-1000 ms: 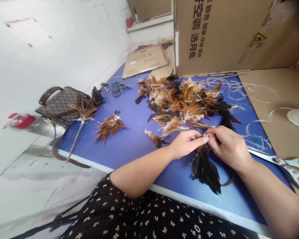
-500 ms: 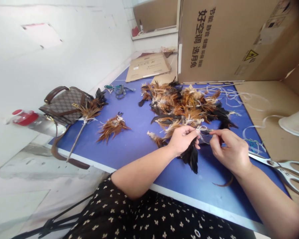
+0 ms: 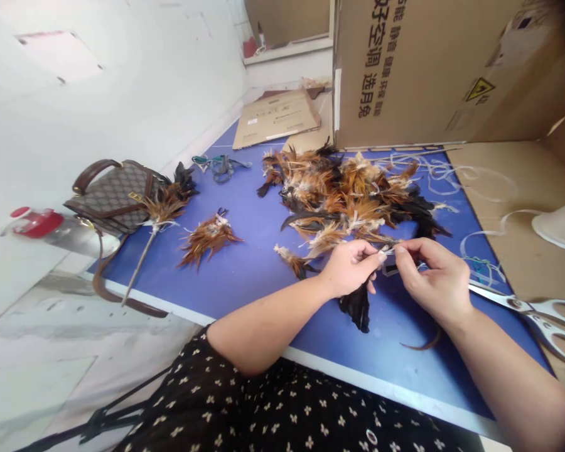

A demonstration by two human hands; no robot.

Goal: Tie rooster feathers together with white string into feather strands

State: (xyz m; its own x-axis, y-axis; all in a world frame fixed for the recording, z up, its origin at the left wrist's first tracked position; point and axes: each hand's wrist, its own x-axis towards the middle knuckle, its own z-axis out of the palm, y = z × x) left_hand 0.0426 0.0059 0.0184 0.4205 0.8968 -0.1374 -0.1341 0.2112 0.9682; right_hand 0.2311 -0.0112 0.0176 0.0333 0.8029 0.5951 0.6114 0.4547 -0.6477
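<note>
My left hand [image 3: 351,269] is closed on a bundle of black feathers [image 3: 356,307], whose tips hang down below the palm. Thumb and forefinger of my right hand [image 3: 430,276] pinch a thin white tie by the bundle's quill end, close to the left fingertips. Just beyond both hands lies a large pile of brown and black feathers [image 3: 324,188]. A smaller brown feather bunch [image 3: 211,238] rests to the left on the blue table [image 3: 254,282]. One loose curved feather [image 3: 424,345] lies below my right hand.
Scissors [image 3: 522,306] lie at the right by my forearm. White ribbon [image 3: 480,232] trails near a white cone [image 3: 562,226]. At the left are a handbag [image 3: 117,194], a bottle [image 3: 70,235] and a feather-topped stick [image 3: 139,267]. A big cardboard box [image 3: 428,75] stands behind.
The white loop between my hands has flattened out. My right fingertips have moved slightly left, closer to my left hand, and the whole view has shifted a little.
</note>
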